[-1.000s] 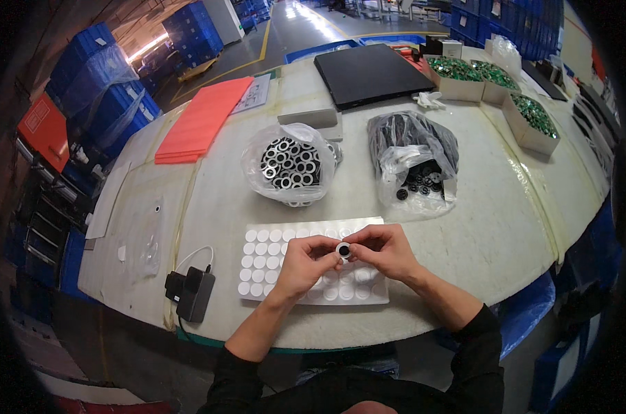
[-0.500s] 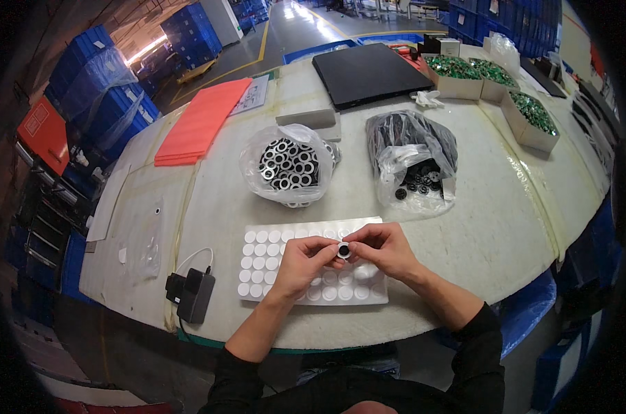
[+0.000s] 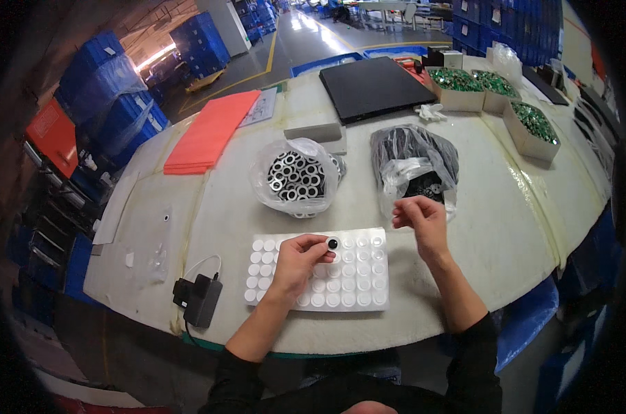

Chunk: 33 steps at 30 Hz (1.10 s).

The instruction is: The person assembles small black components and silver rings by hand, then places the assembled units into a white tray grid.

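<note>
My left hand (image 3: 300, 263) pinches a small white-rimmed ring with a black centre (image 3: 333, 244) between thumb and fingertips, just above a white tray (image 3: 384, 301). Rows of round white pieces (image 3: 348, 284) fill the tray. My right hand (image 3: 424, 222) is raised to the right of the tray, in front of a clear bag of black round parts (image 3: 423, 185). Its fingers are curled together, and anything between them is too small or hidden to make out. Beyond the tray stands a clear plastic bag (image 3: 260, 181) of silver-and-black rings (image 3: 297, 176).
A black flat panel (image 3: 375, 88) lies at the back, with boxes of green parts (image 3: 531, 123) to its right. Orange sheets (image 3: 213, 131) lie at the left. A black power adapter (image 3: 202, 300) with its cable sits left of the tray. Blue crates are stacked beyond the table.
My right hand has let go of the ring and moved right and up toward the bag of black parts. My left hand keeps the ring. The whole view has shifted slightly.
</note>
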### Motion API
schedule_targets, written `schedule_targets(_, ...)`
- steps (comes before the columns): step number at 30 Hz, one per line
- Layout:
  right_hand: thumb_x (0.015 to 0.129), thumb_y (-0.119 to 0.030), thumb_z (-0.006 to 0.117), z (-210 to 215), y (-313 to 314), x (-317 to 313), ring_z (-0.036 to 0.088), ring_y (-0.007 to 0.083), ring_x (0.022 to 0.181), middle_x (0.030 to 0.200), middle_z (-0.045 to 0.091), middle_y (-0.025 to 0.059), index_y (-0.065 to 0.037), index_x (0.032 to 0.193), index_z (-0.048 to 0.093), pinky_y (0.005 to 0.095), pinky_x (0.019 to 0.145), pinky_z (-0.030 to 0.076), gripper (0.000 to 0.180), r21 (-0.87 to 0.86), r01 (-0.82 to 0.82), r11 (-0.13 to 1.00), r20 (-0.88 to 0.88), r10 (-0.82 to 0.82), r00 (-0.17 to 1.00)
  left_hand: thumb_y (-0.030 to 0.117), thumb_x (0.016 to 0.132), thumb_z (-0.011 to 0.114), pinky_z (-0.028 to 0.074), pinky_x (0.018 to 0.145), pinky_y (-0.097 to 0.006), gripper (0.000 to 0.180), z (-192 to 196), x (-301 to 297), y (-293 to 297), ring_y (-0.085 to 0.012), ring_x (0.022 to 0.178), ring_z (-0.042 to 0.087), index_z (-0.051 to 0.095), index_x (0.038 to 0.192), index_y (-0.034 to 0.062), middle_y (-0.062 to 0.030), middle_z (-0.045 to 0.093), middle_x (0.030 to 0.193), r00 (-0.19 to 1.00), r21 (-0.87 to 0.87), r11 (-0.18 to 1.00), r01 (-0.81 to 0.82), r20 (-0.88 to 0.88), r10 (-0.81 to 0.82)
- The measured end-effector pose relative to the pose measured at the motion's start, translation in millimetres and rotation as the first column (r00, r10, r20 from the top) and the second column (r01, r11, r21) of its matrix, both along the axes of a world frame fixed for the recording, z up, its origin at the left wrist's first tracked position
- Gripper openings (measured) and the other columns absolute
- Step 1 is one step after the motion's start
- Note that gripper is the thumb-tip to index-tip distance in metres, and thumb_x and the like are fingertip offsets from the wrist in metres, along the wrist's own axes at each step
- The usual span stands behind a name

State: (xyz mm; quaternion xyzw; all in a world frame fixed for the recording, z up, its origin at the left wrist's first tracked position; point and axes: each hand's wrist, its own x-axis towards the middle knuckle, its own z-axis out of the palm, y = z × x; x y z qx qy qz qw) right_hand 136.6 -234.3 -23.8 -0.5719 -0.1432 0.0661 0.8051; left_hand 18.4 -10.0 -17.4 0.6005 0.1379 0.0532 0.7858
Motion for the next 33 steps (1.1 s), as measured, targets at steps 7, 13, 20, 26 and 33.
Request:
schedule_targets(7,0.086,-0.015,0.061,-12,-29,34,0.058,0.0093,0.056,0.064,0.064,0.0051,0.002,0.08,0.066,0.0233,0.053,0.045,0.019,-0.277,0.299,0.913,0.254,-0.231,0.939,0.002,0.085,0.06,0.054,0.065,-0.025,0.013,11,26,35,-0.015,0.069,0.063,0.063,0.094,-0.0059,-0.0095,0.065,0.082,0.993,0.079,0.99,-0.115,0.024,0.113)
schedule_targets(13,0.084,-0.016,0.062,-22,-37,45,0.057,0.0115,0.052,0.058,0.061,0.0087,0.004,0.077,0.065,0.0267,0.052,0.044,0.021,-0.429,0.527,0.734,0.45,-0.332,0.829,0.0,0.083,0.059,0.055,0.067,-0.026,0.014,18,36,38,-0.0149,0.069,0.063,0.064,0.096,-0.0054,-0.009,0.065,0.084,0.993,0.088,0.991,-0.102,0.061,0.097)
schedule_targets(20,0.084,-0.014,0.063,-12,-33,37,0.056,0.0092,0.052,0.058,0.061,0.006,0.003,0.077,0.065,0.0244,0.051,0.043,0.019,-0.417,0.453,0.788,0.408,-0.284,0.868,0.003,0.085,0.059,0.056,0.067,-0.027,0.016,23,33,32,-0.016,0.071,0.064,0.064,0.097,-0.0052,-0.0098,0.065,0.085,0.996,-0.001,0.997,-0.079,0.038,0.079)
schedule_targets(26,0.085,-0.01,0.063,-8,-13,16,0.057,0.0075,0.057,0.065,0.063,0.0035,0.003,0.081,0.065,0.0214,0.053,0.045,0.013,-0.325,0.153,0.933,0.318,-0.045,0.947,0.009,0.087,0.06,0.056,0.068,-0.027,0.017,25,23,11,-0.0165,0.068,0.064,0.064,0.096,-0.0054,-0.0103,0.065,0.085,0.999,-0.016,0.999,-0.037,0.021,0.038)
schedule_targets(33,0.083,-0.011,0.063,-12,-20,24,0.058,0.0092,0.056,0.064,0.063,0.0052,0.002,0.081,0.066,0.023,0.053,0.046,0.014,-0.409,0.268,0.872,0.355,-0.118,0.928,0.01,0.086,0.061,0.048,0.052,-0.024,0.016,28,85,62,-0.0129,0.063,0.063,0.066,0.09,-0.0047,-0.008,0.065,0.071,0.959,0.354,0.891,-0.284,0.122,0.257)
